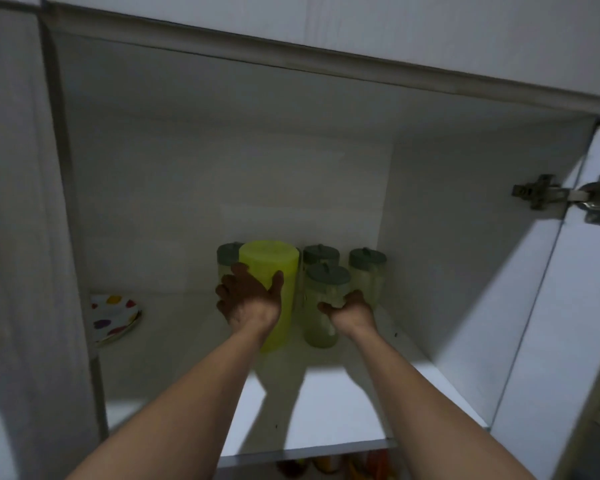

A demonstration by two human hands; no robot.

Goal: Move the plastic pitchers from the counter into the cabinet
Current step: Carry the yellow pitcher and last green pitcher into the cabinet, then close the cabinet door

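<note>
Both my arms reach into the open white cabinet. A tall yellow-green plastic pitcher stands on the cabinet shelf, and my left hand wraps around its left side. Beside it stands a clear greenish pitcher with a grey lid; my right hand holds its right side. Three more clear pitchers with grey lids stand behind: one behind the yellow one, one at the back middle, one at the back right.
A stack of white plates with coloured spots lies at the shelf's left. The cabinet door hangs open on the right on a metal hinge. Colourful items show on the shelf below.
</note>
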